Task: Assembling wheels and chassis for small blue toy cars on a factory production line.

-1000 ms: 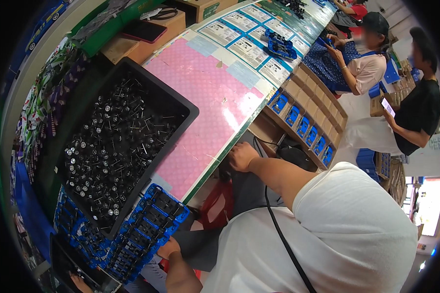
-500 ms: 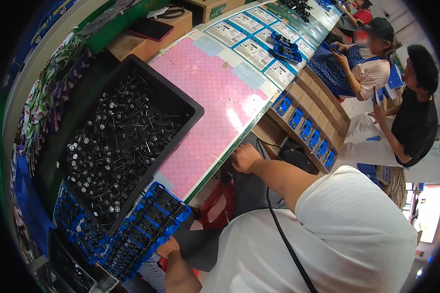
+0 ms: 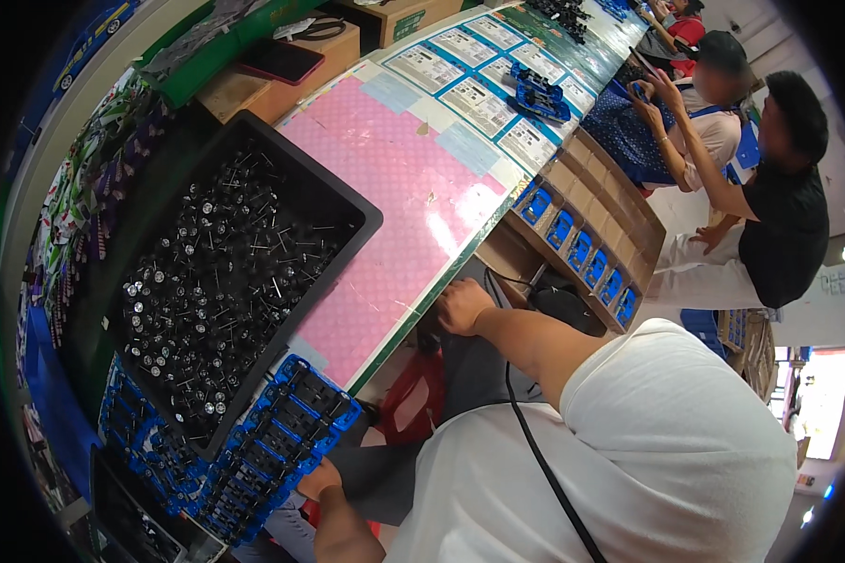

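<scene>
My right hand [image 3: 464, 306] lies over my lap beside the table's near edge. Its fingers bend downward and their tips are hidden, so what they hold, if anything, does not show. Lower down, my left hand [image 3: 320, 479] is beside the outer edge of a row of blue and black plastic assemblies [image 3: 277, 436], its fingers mostly out of sight. Whether it touches them cannot be made out. Against that row stands a black bin [image 3: 371, 220] full of small black-stemmed parts with shiny round heads. More blue pieces [image 3: 145, 427] lie left of the row, partly under the bin.
A pink sheet [image 3: 394, 188] covers the tabletop, with printed cards [image 3: 469, 103] and a blue assembly [image 3: 540, 94] farther back. A phone [image 3: 286, 61] rests on a cardboard box. To the right, a partitioned carton [image 3: 596, 202] holds blue parts. Several people [image 3: 784, 197] are beyond it.
Both my hands stay in place while the view shifts slightly. The person in black has raised an arm toward the seated co-worker.
</scene>
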Action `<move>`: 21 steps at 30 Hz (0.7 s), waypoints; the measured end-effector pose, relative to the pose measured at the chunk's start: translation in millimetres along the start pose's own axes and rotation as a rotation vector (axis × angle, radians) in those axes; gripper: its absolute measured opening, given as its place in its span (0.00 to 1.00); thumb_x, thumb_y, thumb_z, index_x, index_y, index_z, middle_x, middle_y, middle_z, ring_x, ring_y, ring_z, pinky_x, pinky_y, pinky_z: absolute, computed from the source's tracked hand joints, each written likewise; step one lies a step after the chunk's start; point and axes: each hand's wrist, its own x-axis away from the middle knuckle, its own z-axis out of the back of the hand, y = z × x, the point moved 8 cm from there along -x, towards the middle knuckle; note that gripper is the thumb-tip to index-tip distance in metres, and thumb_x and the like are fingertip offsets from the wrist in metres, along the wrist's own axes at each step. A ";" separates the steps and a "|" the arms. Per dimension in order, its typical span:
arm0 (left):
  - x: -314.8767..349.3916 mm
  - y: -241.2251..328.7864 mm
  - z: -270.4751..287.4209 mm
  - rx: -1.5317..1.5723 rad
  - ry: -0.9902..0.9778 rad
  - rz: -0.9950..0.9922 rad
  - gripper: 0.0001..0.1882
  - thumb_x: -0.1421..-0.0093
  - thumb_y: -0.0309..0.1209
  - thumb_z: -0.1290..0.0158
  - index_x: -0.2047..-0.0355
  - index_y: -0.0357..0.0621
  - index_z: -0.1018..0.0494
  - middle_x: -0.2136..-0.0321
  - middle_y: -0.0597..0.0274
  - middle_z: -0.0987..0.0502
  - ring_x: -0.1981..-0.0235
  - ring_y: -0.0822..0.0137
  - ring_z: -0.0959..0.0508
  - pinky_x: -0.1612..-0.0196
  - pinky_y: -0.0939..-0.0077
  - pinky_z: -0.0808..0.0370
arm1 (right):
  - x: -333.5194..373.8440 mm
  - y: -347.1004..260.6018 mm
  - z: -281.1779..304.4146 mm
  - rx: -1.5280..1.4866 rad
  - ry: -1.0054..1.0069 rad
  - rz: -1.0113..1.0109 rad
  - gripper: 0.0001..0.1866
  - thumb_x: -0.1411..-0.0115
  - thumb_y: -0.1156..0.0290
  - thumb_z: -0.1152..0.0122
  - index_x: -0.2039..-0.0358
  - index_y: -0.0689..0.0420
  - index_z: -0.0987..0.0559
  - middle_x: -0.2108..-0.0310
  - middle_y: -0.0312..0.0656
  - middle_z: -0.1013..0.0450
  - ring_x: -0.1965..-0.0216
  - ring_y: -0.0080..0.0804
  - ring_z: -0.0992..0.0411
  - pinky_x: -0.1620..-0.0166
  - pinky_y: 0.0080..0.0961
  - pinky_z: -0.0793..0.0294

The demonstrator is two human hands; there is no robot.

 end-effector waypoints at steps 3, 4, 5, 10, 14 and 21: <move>-1.2 1.4 6.9 -0.003 -0.036 0.042 0.15 0.43 0.37 0.50 0.71 0.35 0.23 0.68 0.38 0.21 0.66 0.40 0.22 0.61 0.48 0.26 | 0.6 -0.3 -4.2 -0.005 0.017 0.001 0.15 0.47 0.56 0.39 0.69 0.55 0.20 0.70 0.43 0.25 0.63 0.40 0.25 0.59 0.38 0.30; -1.8 3.2 9.3 0.003 -0.051 0.057 0.15 0.43 0.37 0.50 0.71 0.36 0.23 0.69 0.39 0.21 0.66 0.40 0.22 0.61 0.48 0.26 | 0.4 0.1 -4.3 -0.002 0.020 0.002 0.15 0.47 0.56 0.39 0.69 0.55 0.20 0.70 0.43 0.25 0.63 0.40 0.25 0.59 0.38 0.30; -1.9 3.2 9.9 0.009 -0.066 0.072 0.15 0.43 0.37 0.50 0.71 0.36 0.23 0.69 0.39 0.21 0.66 0.40 0.22 0.61 0.48 0.26 | 0.4 0.4 -4.2 0.002 0.023 0.004 0.15 0.47 0.56 0.39 0.69 0.55 0.20 0.70 0.43 0.25 0.63 0.40 0.25 0.59 0.38 0.30; 0.3 3.3 7.4 -0.011 -0.064 0.065 0.15 0.43 0.37 0.50 0.72 0.36 0.24 0.69 0.39 0.21 0.66 0.40 0.22 0.60 0.47 0.26 | 2.9 0.8 -4.1 -0.005 0.008 -0.005 0.16 0.47 0.55 0.39 0.69 0.55 0.20 0.70 0.42 0.25 0.63 0.41 0.25 0.58 0.38 0.31; -4.5 9.4 16.1 -0.055 -0.213 0.087 0.17 0.39 0.40 0.48 0.62 0.40 0.20 0.61 0.43 0.19 0.62 0.43 0.19 0.59 0.51 0.23 | -2.3 -0.5 -2.9 0.026 -0.015 -0.005 0.16 0.46 0.54 0.39 0.68 0.55 0.20 0.69 0.42 0.25 0.62 0.40 0.25 0.58 0.38 0.31; -0.6 -4.3 -7.0 -0.020 0.016 -0.017 0.15 0.42 0.38 0.49 0.71 0.37 0.23 0.68 0.39 0.20 0.65 0.40 0.21 0.61 0.47 0.26 | -1.3 1.5 -6.6 0.015 -0.012 -0.011 0.17 0.47 0.54 0.39 0.67 0.55 0.19 0.68 0.42 0.24 0.61 0.40 0.25 0.57 0.38 0.30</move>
